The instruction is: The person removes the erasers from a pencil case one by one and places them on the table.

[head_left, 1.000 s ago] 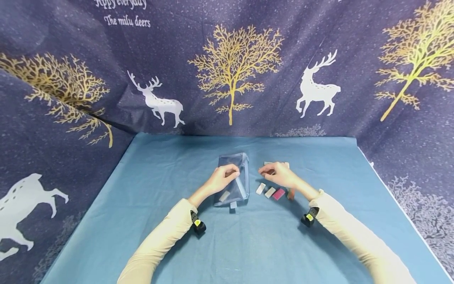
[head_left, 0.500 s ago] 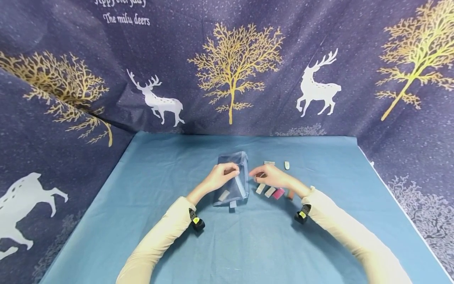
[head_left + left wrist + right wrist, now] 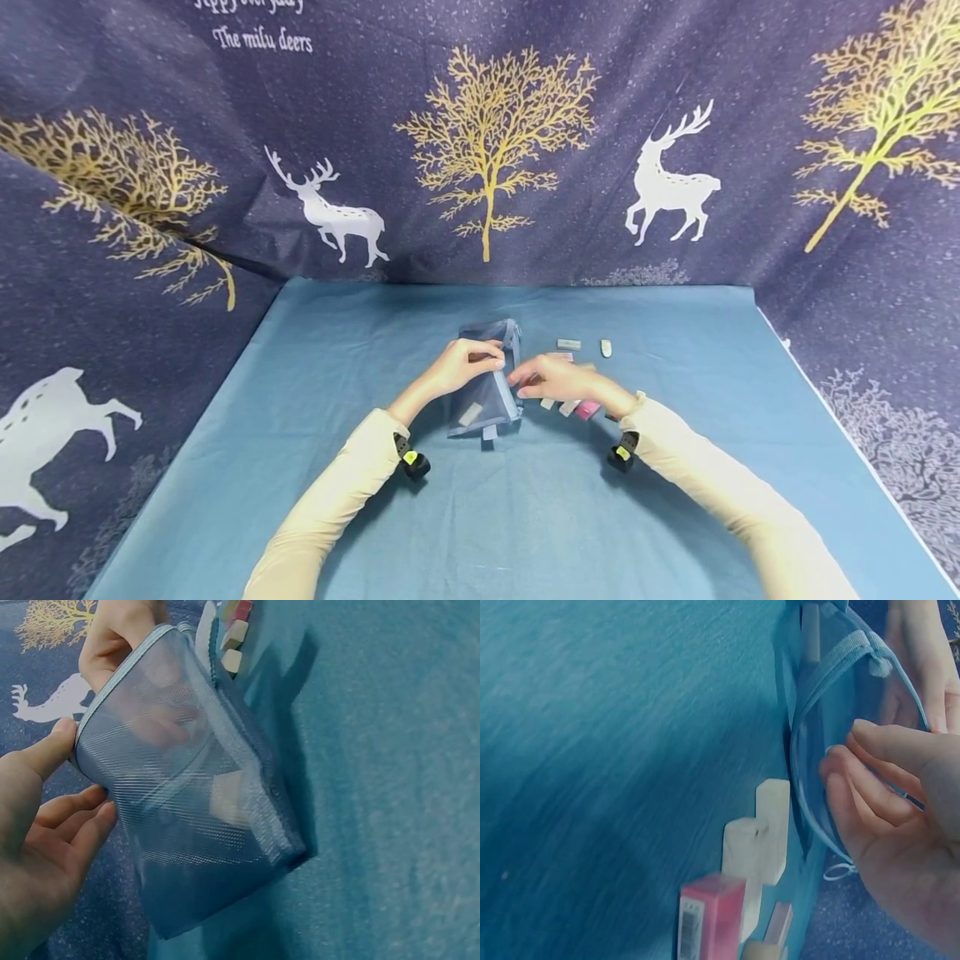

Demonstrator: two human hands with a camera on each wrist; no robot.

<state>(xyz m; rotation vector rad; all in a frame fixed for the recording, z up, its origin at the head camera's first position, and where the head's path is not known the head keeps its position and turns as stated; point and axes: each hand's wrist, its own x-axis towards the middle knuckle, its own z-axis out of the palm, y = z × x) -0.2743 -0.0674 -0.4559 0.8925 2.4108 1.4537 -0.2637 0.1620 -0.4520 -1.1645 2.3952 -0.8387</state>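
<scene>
My left hand [image 3: 453, 368] [image 3: 45, 840] pinches the rim of a blue see-through mesh zip pouch [image 3: 487, 408] [image 3: 180, 885], whose mouth gapes to the right. A pale eraser-like block [image 3: 471, 414] [image 3: 225, 799] shows through the mesh inside it. At the mouth is my right hand [image 3: 558, 379] [image 3: 900, 795], its curved fingers within the opening and partly visible through the mesh in the left wrist view. Whether anything sits between those fingertips cannot be told. A light blue zipper strip [image 3: 847, 652] edges the mouth.
Right of the pouch lie several small blocks, among them a pink one [image 3: 587, 410] [image 3: 716, 915] and white ones [image 3: 772, 825]. Farther back are a grey block [image 3: 568, 343] and a small white one [image 3: 606, 348]. A patterned dark cloth [image 3: 487, 150] hangs behind the table.
My right hand has moved left from over the blocks to the pouch mouth, uncovering the small white block at the back. My left hand has kept its hold on the rim.
</scene>
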